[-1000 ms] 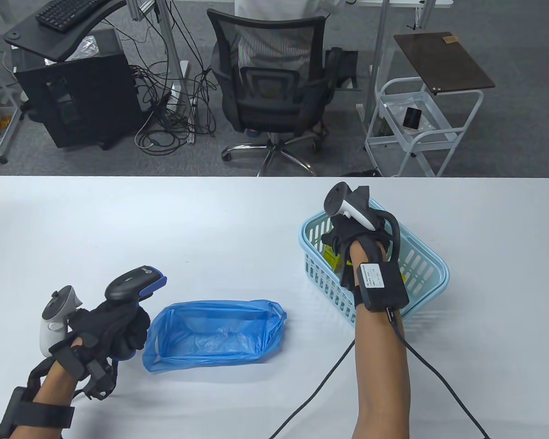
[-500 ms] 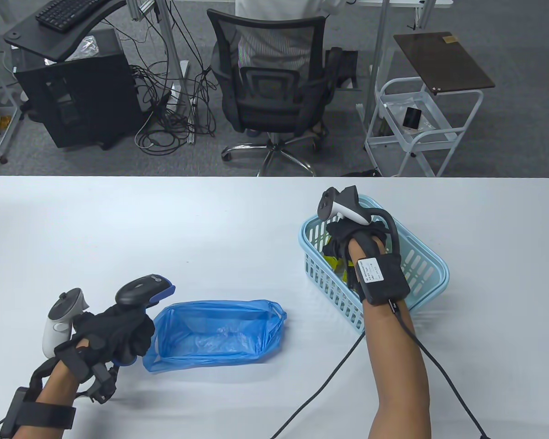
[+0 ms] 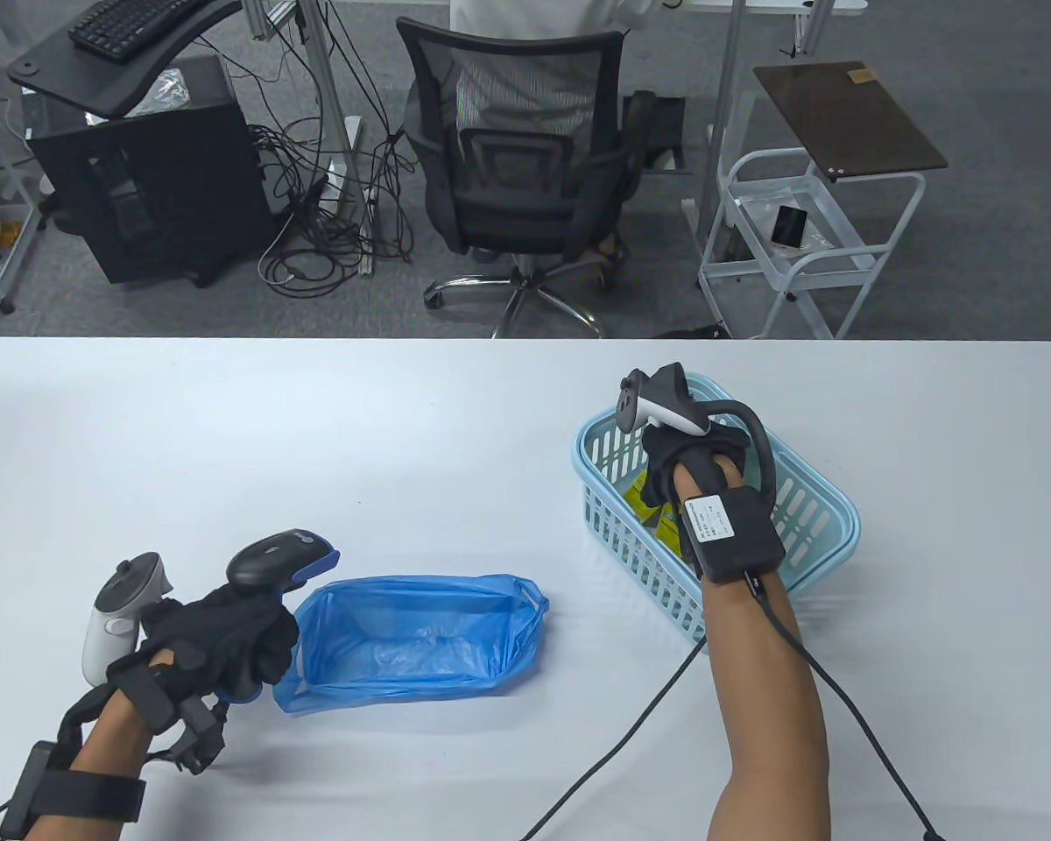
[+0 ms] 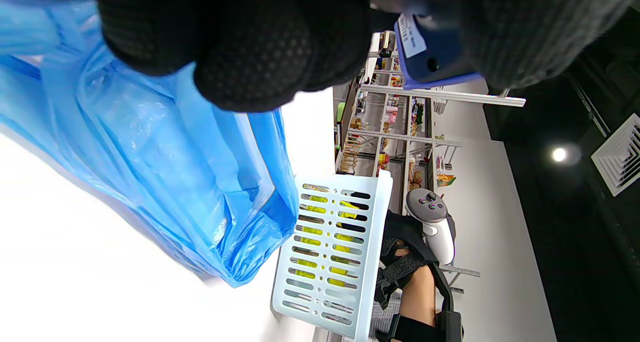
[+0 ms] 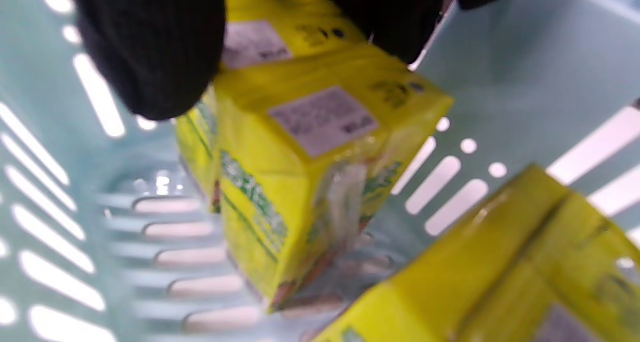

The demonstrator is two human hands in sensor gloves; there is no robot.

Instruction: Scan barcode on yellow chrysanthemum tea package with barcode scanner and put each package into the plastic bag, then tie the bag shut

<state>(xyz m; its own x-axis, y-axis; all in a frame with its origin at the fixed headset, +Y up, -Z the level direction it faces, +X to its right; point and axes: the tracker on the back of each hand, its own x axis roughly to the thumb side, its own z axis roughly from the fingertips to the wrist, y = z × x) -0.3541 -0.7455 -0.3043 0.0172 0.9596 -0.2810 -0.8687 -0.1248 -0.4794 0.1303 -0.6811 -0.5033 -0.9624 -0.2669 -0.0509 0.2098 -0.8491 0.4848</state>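
My left hand (image 3: 245, 644) grips a black and blue barcode scanner (image 3: 276, 559) by its handle, just left of the open blue plastic bag (image 3: 412, 639) lying on the white table. The left wrist view shows my curled fingers (image 4: 250, 46) over the scanner (image 4: 430, 51), with the bag (image 4: 175, 172) beyond. My right hand (image 3: 659, 473) reaches down into the light blue basket (image 3: 806, 517). In the right wrist view its thumb and fingers (image 5: 150, 46) straddle and pinch the top of an upright yellow tea package (image 5: 300, 146). Another yellow package (image 5: 500, 262) lies beside it.
The basket (image 4: 335, 252) stands at the right of the table (image 3: 403, 420), its slotted walls close round my right hand. A black cable (image 3: 631, 727) trails from my right wrist to the front edge. An office chair (image 3: 517, 166) and a white cart (image 3: 797, 236) stand beyond the table.
My right hand has sunk deeper into the basket and shifted slightly right, onto a package. My left hand with the scanner has drifted a little right, towards the bag.
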